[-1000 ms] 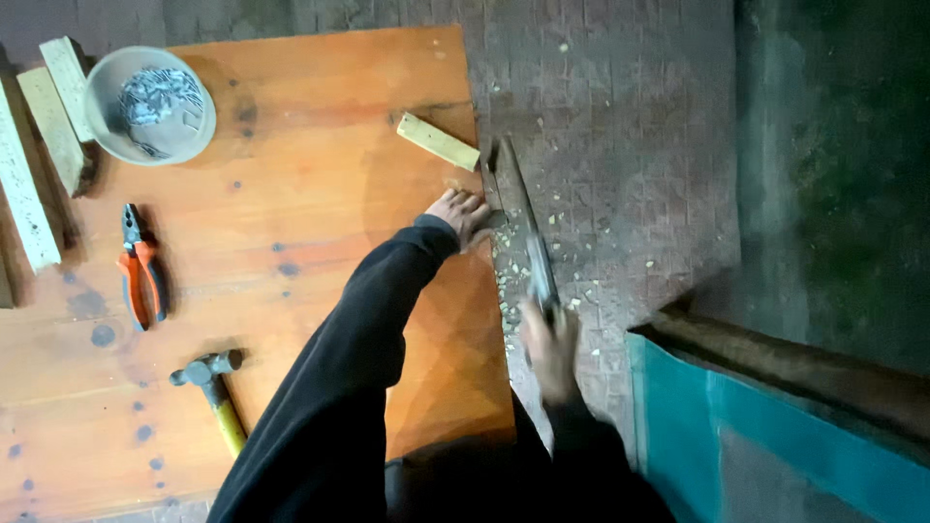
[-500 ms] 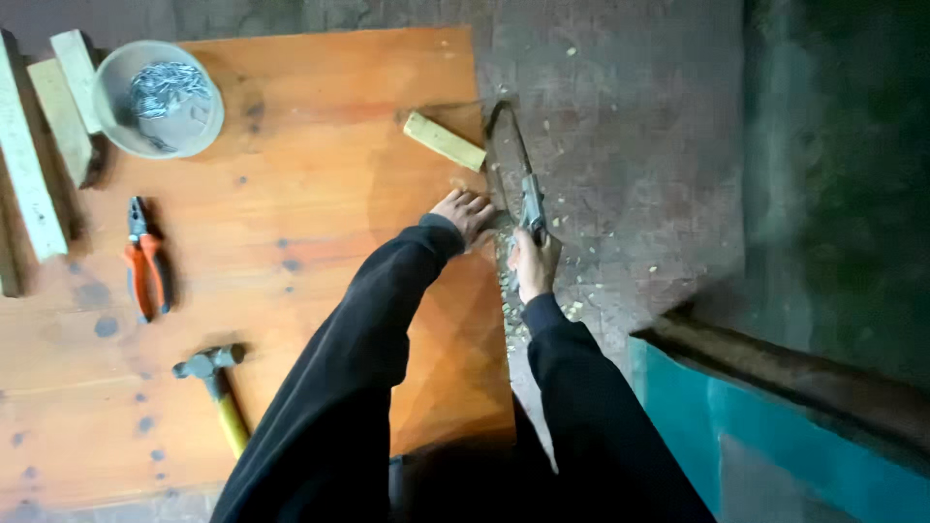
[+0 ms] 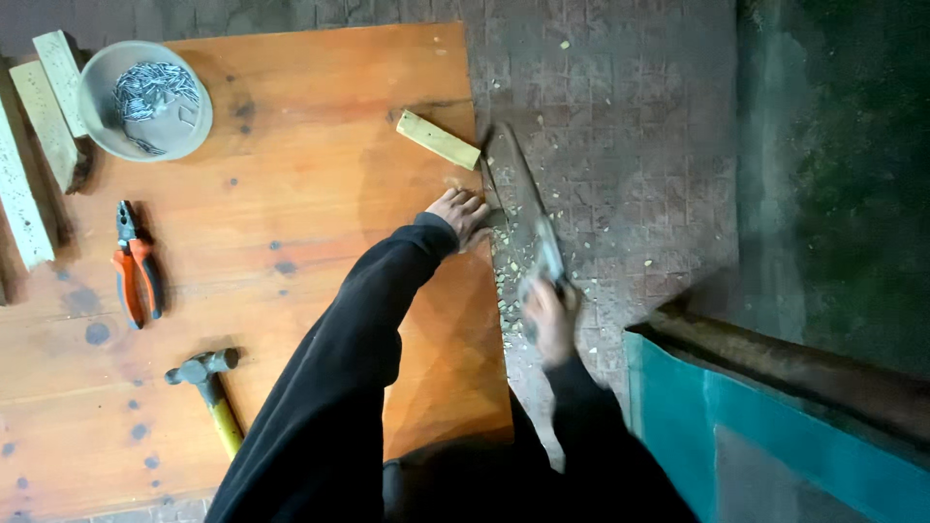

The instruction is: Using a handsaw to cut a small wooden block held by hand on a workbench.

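Looking down from the head camera, I see my two dark sleeves rise from the bottom centre of the frame. My right hand (image 3: 548, 318), just right of centre and blurred, has its fingers wrapped around the handle of a handsaw (image 3: 528, 218). The saw blade runs up and to the left from that hand, along the right edge of an orange-brown wooden board (image 3: 291, 116) that fills the left half of the frame. Pale sawdust (image 3: 509, 281) lies scattered beside the blade on the grey patterned floor (image 3: 620, 126).

A little higher, at the centre of the frame, my left hand (image 3: 461, 215) presses flat on the board's right edge, fingers slightly apart, close beside the blade. Above it, a short pale wooden strip (image 3: 438, 139) lies at an angle on the board, its right end near the saw's tip.

At lower left, a hammer (image 3: 208, 387) with a yellow handle lies on the board. At middle left lies a pair of orange-handled pliers (image 3: 136, 266). At upper left stands a grey bowl of nails (image 3: 145, 99), with pale wooden blocks (image 3: 48, 126) beside it at the frame's edge. At lower right I see a teal panel (image 3: 775, 436).
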